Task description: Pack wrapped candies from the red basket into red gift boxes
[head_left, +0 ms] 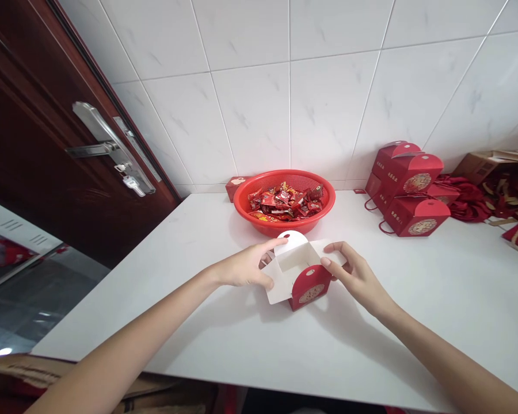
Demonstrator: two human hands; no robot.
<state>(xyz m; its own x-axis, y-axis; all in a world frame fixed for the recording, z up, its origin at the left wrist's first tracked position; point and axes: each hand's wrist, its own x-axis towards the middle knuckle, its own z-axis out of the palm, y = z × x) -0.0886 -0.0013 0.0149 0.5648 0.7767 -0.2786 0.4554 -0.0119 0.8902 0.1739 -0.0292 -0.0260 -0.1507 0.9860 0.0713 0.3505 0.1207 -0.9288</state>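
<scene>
A small red gift box with a gold round emblem stands on the white table, its flaps folded outward and its pale inside showing. At its left side, my left hand grips the box, thumb near the left flap and index finger reaching to the rounded back flap. My right hand pinches the right flap between thumb and fingers. Just behind the box sits a red plastic basket filled with red-wrapped sweets.
Several closed red gift boxes are stacked at the back right, beside dark red cloth and a cardboard box. Another red box is partly hidden behind the basket. A dark wooden door stands at the left; a tiled wall backs the table.
</scene>
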